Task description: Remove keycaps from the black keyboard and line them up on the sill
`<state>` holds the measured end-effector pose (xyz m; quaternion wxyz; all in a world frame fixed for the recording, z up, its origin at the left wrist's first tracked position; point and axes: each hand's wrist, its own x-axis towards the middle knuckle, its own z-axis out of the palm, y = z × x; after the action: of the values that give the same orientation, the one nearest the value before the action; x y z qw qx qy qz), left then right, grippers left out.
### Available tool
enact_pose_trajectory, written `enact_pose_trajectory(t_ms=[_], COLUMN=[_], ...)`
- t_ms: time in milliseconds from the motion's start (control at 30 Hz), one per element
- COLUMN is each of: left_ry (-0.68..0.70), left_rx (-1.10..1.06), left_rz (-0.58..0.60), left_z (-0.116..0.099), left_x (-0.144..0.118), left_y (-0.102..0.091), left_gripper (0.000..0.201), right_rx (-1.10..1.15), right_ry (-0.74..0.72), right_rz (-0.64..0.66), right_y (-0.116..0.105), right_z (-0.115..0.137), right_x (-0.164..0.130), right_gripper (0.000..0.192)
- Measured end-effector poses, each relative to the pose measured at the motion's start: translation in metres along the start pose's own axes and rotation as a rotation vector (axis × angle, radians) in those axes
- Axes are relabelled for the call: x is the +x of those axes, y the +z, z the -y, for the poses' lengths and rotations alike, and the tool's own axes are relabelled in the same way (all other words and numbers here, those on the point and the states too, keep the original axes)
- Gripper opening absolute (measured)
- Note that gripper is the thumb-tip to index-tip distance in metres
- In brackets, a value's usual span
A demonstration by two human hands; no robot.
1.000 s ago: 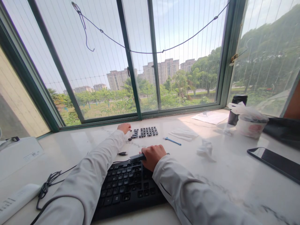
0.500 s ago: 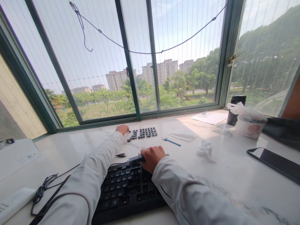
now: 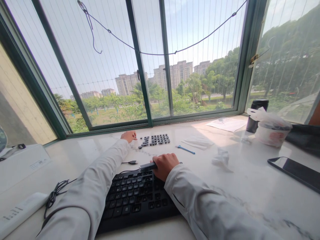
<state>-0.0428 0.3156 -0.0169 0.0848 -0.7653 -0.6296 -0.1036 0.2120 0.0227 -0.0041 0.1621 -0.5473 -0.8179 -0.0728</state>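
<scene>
A black keyboard (image 3: 135,196) lies on the white marble sill in front of me, with some keys gone from its upper right part. My right hand (image 3: 163,165) grips the keyboard's far edge. My left hand (image 3: 128,136) is stretched out to the left end of several rows of loose black keycaps (image 3: 155,139) laid out near the window; its fingers are curled, and whether it holds a keycap is hidden. A small blue tool (image 3: 185,149) lies to the right of the keycaps.
A crumpled tissue (image 3: 220,157), a phone (image 3: 295,173), a bagged white container (image 3: 271,130), a dark cup (image 3: 256,115) and papers (image 3: 226,124) lie to the right. A black cable (image 3: 56,193), a white box (image 3: 20,165) and a white power strip (image 3: 20,211) are at the left.
My left hand has stayed at the left end of the keycap rows with only a slight shift. My right hand keeps its grip on the keyboard. The camera has tilted a little.
</scene>
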Motion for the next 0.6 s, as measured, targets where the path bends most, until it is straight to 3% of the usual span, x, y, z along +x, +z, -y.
enact_pose_trajectory(t_ms=[233, 600], left_ry=[0.006, 0.038], left_rx=[-0.047, -0.069], left_rz=[-0.033, -0.082], left_z=[0.0065, -0.0027], left_x=[-0.0026, -0.0042], left_y=[0.0022, -0.0018], left_gripper=[0.028, 0.028], right_rx=[0.002, 0.0], right_ry=[0.007, 0.009], right_rz=[0.013, 0.018], right_y=[0.0, 0.001], right_z=[0.0, -0.0003], right_x=[-0.0001, 0.0004], right_gripper=[0.031, 0.03])
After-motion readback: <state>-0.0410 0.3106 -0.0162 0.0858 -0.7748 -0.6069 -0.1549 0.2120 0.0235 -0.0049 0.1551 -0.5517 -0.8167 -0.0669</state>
